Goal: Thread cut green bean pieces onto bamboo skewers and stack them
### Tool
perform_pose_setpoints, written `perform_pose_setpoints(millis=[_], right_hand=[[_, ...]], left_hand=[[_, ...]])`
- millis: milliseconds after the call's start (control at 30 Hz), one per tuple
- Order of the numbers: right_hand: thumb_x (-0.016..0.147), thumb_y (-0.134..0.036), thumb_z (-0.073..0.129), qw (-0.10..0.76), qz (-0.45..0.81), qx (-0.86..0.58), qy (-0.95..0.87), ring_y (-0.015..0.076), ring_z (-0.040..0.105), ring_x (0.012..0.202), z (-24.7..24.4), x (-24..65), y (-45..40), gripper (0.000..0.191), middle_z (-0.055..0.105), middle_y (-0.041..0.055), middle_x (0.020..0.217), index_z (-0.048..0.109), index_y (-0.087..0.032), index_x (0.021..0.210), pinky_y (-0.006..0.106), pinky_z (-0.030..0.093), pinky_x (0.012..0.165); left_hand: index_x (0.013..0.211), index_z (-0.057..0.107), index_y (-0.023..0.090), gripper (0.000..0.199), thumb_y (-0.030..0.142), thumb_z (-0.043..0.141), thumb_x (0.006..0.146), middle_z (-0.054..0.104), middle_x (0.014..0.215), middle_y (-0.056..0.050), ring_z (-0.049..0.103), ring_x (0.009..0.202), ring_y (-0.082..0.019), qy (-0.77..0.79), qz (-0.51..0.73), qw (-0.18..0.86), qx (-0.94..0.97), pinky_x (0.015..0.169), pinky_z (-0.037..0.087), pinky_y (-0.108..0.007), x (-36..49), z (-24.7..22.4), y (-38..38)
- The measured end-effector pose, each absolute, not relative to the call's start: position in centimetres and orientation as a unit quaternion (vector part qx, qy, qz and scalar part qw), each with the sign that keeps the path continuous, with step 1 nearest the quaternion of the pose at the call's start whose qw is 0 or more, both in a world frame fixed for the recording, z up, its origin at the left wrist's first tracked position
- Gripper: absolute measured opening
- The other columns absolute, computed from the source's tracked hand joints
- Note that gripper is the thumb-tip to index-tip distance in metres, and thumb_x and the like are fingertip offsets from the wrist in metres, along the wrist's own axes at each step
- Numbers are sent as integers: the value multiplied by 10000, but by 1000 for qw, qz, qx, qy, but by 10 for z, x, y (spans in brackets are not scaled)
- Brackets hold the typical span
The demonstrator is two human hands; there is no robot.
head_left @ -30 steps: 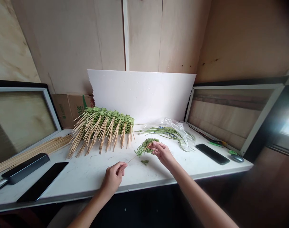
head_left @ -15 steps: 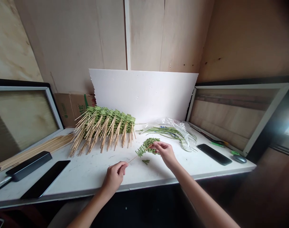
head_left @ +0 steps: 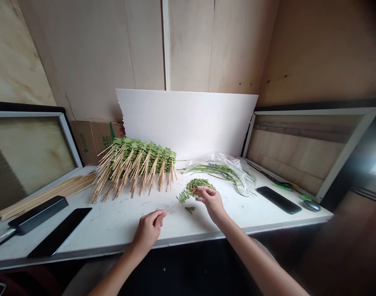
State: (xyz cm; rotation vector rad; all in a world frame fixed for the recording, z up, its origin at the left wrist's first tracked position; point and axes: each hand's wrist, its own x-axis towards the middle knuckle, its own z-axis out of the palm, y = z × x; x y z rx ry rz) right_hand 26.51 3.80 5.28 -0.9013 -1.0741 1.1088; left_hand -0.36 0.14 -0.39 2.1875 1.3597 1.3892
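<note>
My left hand [head_left: 151, 225] pinches the lower end of a thin bamboo skewer [head_left: 172, 207], which slants up to the right. Short green stem pieces [head_left: 183, 196] sit side by side across the skewer near its upper end. At that upper end my right hand [head_left: 209, 199] has thumb and fingers closed on the skewer's tip; whether a stem piece is also between them is hidden. Just behind the right fingers lies a pile of cut green stem pieces [head_left: 202, 182]. A few loose pieces [head_left: 189, 209] rest on the white table [head_left: 114, 224] below the skewer.
A large stack of loaded skewers [head_left: 141, 160] stands at back left, sticks toward me. Bare skewers [head_left: 49, 195], a black box-shaped device [head_left: 38, 214] and a dark flat slab [head_left: 61, 232] lie left. Long green stems [head_left: 217, 169] in clear plastic, a phone [head_left: 279, 200] and a mouse [head_left: 311, 205] lie right.
My right hand has shifted slightly down and to the left, closer to the threaded pieces. The left hand stays in place on the skewer.
</note>
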Motion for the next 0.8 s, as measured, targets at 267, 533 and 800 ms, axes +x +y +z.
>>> perform_pose_setpoints(millis=[267, 533, 800], right_hand=[[771, -565, 821, 625, 491, -398, -458, 331, 703, 1106, 54, 261, 33, 396, 797, 139, 1045, 817, -195, 911, 419, 616, 831], [696, -529, 891, 620, 504, -405, -445, 293, 720, 973, 37, 241, 30, 377, 775, 106, 918, 816, -191, 844, 432, 630, 819], [687, -559, 885, 604, 499, -401, -474, 238, 723, 866, 34, 240, 29, 395, 770, 69, 897, 819, -201, 841, 434, 613, 886]], left_hand=[[825, 714, 178, 331, 333, 490, 1012, 580, 594, 13, 552, 540, -126, 468, 465, 112, 743, 597, 440, -213, -4, -5, 2], [814, 698, 174, 341, 342, 479, 1016, 558, 598, 17, 525, 534, -119, 464, 464, 129, 743, 592, 429, -213, -3, -2, 2], [759, 664, 175, 359, 340, 477, 1017, 540, 601, 19, 514, 543, -118, 467, 460, 147, 741, 596, 419, -215, -2, 1, 0]])
